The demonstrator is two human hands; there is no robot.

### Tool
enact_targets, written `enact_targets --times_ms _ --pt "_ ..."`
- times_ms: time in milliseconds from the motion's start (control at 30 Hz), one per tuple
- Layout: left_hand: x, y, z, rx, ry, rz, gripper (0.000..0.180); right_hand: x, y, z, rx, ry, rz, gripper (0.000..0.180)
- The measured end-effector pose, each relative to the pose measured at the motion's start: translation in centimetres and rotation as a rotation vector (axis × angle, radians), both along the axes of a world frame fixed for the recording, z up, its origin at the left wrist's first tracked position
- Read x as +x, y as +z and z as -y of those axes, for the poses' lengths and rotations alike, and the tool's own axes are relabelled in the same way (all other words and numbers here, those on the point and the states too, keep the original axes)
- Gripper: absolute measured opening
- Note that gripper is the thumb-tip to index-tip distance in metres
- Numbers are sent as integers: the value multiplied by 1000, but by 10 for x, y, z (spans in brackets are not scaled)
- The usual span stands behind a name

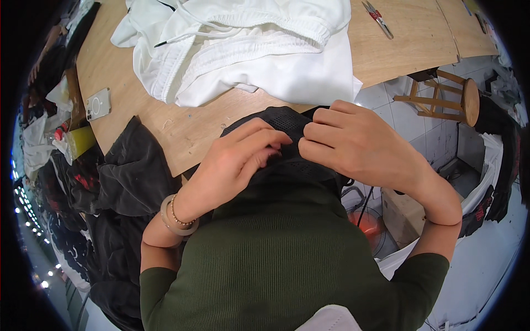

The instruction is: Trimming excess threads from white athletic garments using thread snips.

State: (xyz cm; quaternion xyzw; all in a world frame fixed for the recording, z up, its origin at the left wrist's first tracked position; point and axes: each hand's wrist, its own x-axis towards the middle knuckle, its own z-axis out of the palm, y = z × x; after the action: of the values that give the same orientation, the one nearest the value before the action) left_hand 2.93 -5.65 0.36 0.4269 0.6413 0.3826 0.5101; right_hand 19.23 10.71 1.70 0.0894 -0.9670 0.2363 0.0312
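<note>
A black garment with mesh panels lies across my lap at the table's near edge, under both hands. Against its left part is my left hand, fingers bent and thumb drawn in close to them; anything pinched there is too small to make out. To the right, my right hand is closed with its knuckles up, gripping the black fabric; the fingertips are hidden beneath it. Beyond my hands, white drawstring pants with an elastic waistband lie heaped on the wooden table.
Red-handled thread snips lie at the table's far right, a phone at its left edge. Dark garments hang and pile on the left. A wooden stool, a cardboard box and a fan stand to the right.
</note>
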Motion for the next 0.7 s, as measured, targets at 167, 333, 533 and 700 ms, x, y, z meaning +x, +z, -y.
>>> enact_targets --times_ms 167,333,533,700 --pt "-4 -9 -7 385 -234 -435 20 -2 -2 -1 18 27 -44 13" --pt "-4 -3 -14 442 -338 -554 18 1 2 -1 75 44 -38 12" --pt "-13 8 -12 440 -407 -594 18 24 22 7 185 78 -11 9" --pt "-17 -3 -7 504 -407 -614 12 57 17 9 86 -37 112 11"
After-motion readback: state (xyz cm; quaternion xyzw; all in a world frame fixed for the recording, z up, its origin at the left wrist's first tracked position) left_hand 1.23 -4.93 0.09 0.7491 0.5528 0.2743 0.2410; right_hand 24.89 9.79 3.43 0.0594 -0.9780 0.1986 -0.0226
